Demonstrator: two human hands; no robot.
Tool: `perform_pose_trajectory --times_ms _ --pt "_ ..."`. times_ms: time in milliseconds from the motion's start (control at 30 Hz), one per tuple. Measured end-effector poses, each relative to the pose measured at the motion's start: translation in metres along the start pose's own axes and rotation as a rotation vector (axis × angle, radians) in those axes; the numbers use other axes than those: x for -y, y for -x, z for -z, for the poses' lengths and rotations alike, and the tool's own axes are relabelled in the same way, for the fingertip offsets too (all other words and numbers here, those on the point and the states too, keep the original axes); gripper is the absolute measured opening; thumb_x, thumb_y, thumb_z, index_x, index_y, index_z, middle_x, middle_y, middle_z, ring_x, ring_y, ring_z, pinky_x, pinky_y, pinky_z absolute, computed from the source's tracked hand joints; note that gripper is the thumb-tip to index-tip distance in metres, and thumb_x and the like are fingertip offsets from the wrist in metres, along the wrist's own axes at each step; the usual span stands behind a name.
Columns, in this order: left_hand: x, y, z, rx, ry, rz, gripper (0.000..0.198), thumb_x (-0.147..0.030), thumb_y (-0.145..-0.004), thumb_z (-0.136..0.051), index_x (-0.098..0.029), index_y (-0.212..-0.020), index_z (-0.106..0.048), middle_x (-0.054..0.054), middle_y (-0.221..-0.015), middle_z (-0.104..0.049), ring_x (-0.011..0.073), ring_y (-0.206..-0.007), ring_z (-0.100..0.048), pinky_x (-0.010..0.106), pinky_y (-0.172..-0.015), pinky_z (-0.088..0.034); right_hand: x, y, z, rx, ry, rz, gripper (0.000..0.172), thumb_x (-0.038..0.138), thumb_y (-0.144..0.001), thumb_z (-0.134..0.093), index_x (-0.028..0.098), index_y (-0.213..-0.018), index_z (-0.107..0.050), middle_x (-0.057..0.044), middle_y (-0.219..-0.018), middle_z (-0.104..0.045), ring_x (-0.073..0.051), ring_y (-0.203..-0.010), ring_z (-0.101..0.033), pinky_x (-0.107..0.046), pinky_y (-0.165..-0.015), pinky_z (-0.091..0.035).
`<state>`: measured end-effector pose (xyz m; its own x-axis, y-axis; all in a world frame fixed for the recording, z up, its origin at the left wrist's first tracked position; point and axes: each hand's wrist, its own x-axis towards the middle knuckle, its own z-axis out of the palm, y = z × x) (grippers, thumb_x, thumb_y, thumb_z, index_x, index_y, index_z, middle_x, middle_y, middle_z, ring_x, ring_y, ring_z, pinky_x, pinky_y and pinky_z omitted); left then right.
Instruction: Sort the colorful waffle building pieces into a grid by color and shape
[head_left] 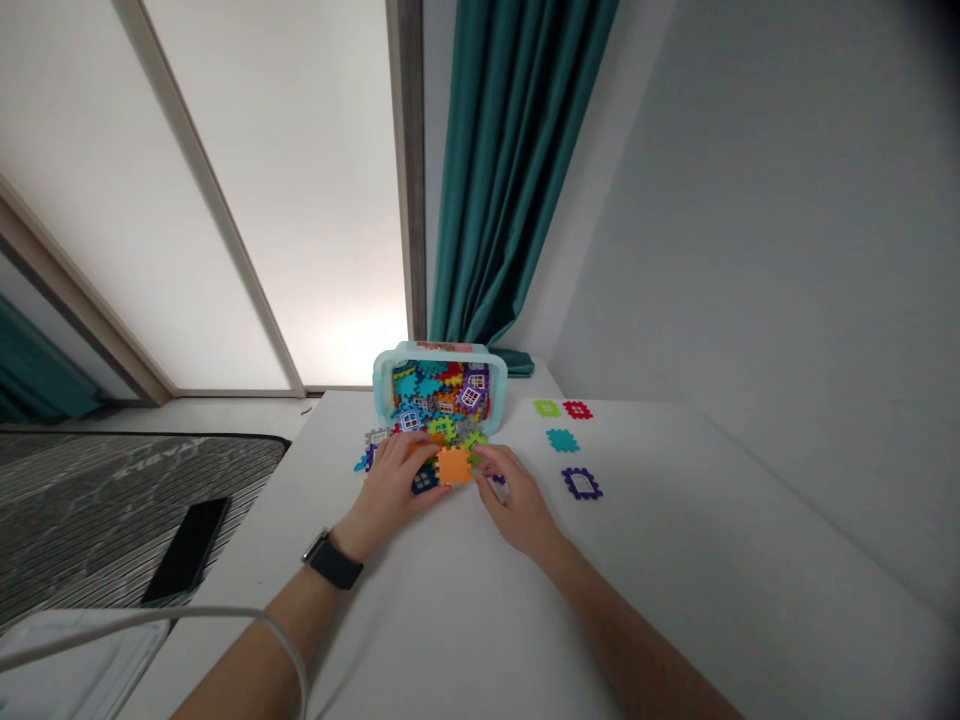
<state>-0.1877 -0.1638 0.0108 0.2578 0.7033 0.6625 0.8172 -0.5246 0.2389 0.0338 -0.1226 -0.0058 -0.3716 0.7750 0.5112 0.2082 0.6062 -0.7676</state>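
Observation:
My left hand (397, 485), with a dark watch (332, 560) on its wrist, curls around the left side of an orange square toy tile (454, 466) with notched edges. Its thumb lies along the tile's lower edge. At the tile's right edge, the bent fingers of my right hand (517, 495) close in; their exact contact is partly hidden. A dark blue window tile (424, 478) shows under my left hand. Other loose tiles, among them a lime green tile (474, 440), lie just behind the fingers, partly covered.
A pale turquoise bin (381, 385) lies on its side behind my hands, full of mixed pieces spilling out. Right of it on the white table (660, 560) are green (547, 408), red (577, 409), teal (562, 440) and purple (582, 484) tiles. A white cable (225, 611) crosses lower left.

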Motion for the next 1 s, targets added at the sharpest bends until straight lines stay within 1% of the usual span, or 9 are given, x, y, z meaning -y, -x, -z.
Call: perform_pose_trajectory --times_ms 100,167,267,367,433,567,733,1000 --pt "0.004 0.005 0.001 0.001 0.051 -0.008 0.04 -0.043 -0.089 -0.07 -0.021 -0.121 -0.061 0.013 -0.123 -0.06 0.0294 -0.115 -0.056 0.047 -0.098 -0.048 0.001 0.0 0.004 0.082 0.088 0.118 0.047 0.02 -0.09 -0.058 0.027 -0.136 -0.054 -0.01 -0.134 -0.06 -0.024 -0.124 -0.056 -0.043 -0.103 -0.05" --pt "0.006 0.006 0.0 -0.003 0.077 -0.014 0.041 -0.043 -0.089 -0.07 -0.022 -0.122 -0.061 0.013 -0.124 -0.059 0.0294 -0.116 -0.056 0.048 -0.099 -0.049 0.001 0.001 0.004 0.123 0.118 0.151 0.051 0.02 -0.089 -0.06 0.028 -0.138 -0.052 -0.009 -0.137 -0.059 -0.025 -0.131 -0.052 -0.046 -0.11 -0.045" --pt "0.007 0.006 -0.002 -0.006 0.113 -0.008 0.041 -0.043 -0.087 -0.072 -0.022 -0.121 -0.062 0.013 -0.124 -0.059 0.029 -0.116 -0.057 0.047 -0.098 -0.05 0.0 0.001 0.004 0.139 0.148 0.166 0.046 0.021 -0.091 -0.06 0.028 -0.136 -0.053 -0.009 -0.135 -0.062 -0.024 -0.129 -0.055 -0.047 -0.113 -0.043" --pt "0.007 0.006 -0.004 -0.012 0.132 0.003 0.041 -0.043 -0.085 -0.075 -0.023 -0.119 -0.063 0.013 -0.123 -0.059 0.0285 -0.115 -0.057 0.048 -0.098 -0.05 -0.003 0.0 0.006 0.152 0.162 0.19 0.038 0.022 -0.094 -0.058 0.028 -0.131 -0.057 -0.009 -0.135 -0.063 -0.023 -0.127 -0.057 -0.046 -0.111 -0.046" --pt "0.006 0.007 -0.004 -0.018 0.143 0.012 0.042 -0.042 -0.084 -0.076 -0.022 -0.118 -0.063 0.012 -0.123 -0.059 0.0283 -0.115 -0.058 0.048 -0.099 -0.05 -0.006 0.0 0.006 0.143 0.174 0.203 0.035 0.023 -0.095 -0.058 0.027 -0.129 -0.059 -0.01 -0.134 -0.063 -0.024 -0.125 -0.059 -0.046 -0.11 -0.047" --pt "0.005 0.008 -0.003 -0.011 0.159 0.03 0.041 -0.04 -0.085 -0.075 -0.022 -0.12 -0.062 0.013 -0.123 -0.059 0.0282 -0.115 -0.058 0.048 -0.1 -0.051 -0.01 0.002 0.003 0.108 0.193 0.215 0.034 0.022 -0.094 -0.058 0.026 -0.128 -0.06 -0.01 -0.133 -0.063 -0.024 -0.125 -0.059 -0.046 -0.108 -0.049" --pt "0.005 0.008 -0.003 -0.007 0.169 0.012 0.04 -0.042 -0.086 -0.074 -0.022 -0.118 -0.063 0.013 -0.123 -0.059 0.0281 -0.116 -0.058 0.048 -0.099 -0.052 -0.01 0.004 -0.001 0.089 0.196 0.218 0.033 0.02 -0.093 -0.057 0.027 -0.125 -0.061 -0.01 -0.135 -0.06 -0.024 -0.127 -0.057 -0.045 -0.108 -0.05" --pt "0.005 0.007 -0.003 0.0 0.145 0.015 0.042 -0.042 -0.085 -0.075 -0.022 -0.119 -0.063 0.013 -0.123 -0.059 0.0279 -0.115 -0.058 0.048 -0.098 -0.052 -0.013 0.007 -0.003 0.073 0.207 0.222 0.031 0.019 -0.094 -0.054 0.026 -0.123 -0.061 -0.011 -0.126 -0.062 -0.025 -0.12 -0.059 -0.045 -0.104 -0.052"
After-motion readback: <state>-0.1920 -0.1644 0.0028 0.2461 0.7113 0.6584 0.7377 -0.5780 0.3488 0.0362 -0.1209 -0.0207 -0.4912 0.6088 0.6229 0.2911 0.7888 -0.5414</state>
